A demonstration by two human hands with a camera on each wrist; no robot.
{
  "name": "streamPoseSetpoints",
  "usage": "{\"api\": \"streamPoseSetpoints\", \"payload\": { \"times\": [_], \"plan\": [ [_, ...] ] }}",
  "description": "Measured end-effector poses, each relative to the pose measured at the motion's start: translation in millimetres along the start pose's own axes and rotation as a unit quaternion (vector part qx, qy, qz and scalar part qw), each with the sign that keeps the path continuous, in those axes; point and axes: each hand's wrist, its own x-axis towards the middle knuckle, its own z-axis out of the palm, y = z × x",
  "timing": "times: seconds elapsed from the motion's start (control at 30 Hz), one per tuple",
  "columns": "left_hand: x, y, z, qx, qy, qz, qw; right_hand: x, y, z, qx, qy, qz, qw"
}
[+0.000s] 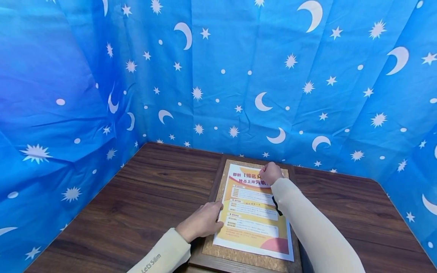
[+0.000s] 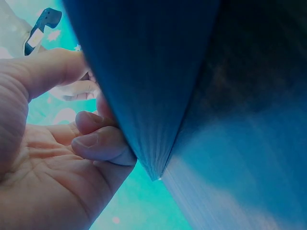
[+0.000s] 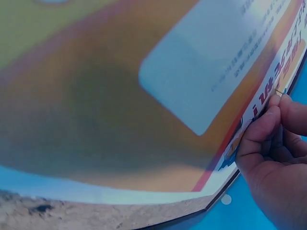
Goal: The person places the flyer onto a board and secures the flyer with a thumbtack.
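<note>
A framed cork board (image 1: 209,251) lies on the table with a printed poster (image 1: 252,227) over most of it. My left hand (image 1: 203,220) grips the board's left side, its thumb by the poster's edge. In the left wrist view, curled fingers meet the dark wooden frame (image 2: 144,96). Near the poster's top right, my right hand (image 1: 271,173) is bent over the paper. Its thumb and forefinger pinch a small pin (image 3: 278,91), whose thin shaft shows in the right wrist view. The pin's head is mostly hidden by the fingertips.
The dark wooden table (image 1: 164,178) extends to both sides of the board. Blue cloth (image 1: 232,83) with white moons and stars hangs behind the table and along its sides. The board's far edge is close to the back cloth.
</note>
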Motion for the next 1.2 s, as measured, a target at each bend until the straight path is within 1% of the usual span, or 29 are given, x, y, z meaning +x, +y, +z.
{"api": "streamPoseSetpoints", "payload": {
  "times": [0.33, 0.7, 0.87, 0.93, 1.03, 1.17, 1.2],
  "plan": [
    [0.8, 2.4, 0.4, 0.007, 0.004, 0.001, 1.0, 2, 0, -0.9, -0.009, 0.002, 0.001, 1.0],
    [1.4, 5.6, 1.6, 0.008, -0.001, 0.004, 1.0, -1, 5, -2.9, -0.011, 0.006, -0.005, 1.0],
    [1.9, 6.0, 3.5, 0.01, 0.002, 0.014, 0.9998, 2, 8, 1.3, -0.013, 0.017, -0.006, 1.0],
    [4.0, 7.0, 5.3, 0.012, 0.003, 0.024, 0.9996, 2, 13, 1.4, -0.019, 0.026, -0.005, 0.999],
    [4.8, 6.4, 6.5, 0.009, 0.0, 0.028, 0.9996, 4, 17, 2.5, -0.03, 0.029, -0.016, 0.999],
    [4.5, 0.8, 3.8, -0.025, -0.022, 0.024, 0.9991, 2, 21, 3.4, -0.028, 0.028, -0.053, 0.998],
    [4.4, -1.0, 2.3, -0.026, -0.023, 0.025, 0.9991, 0, 21, 3.5, -0.025, 0.028, -0.064, 0.997]
  ]
}}
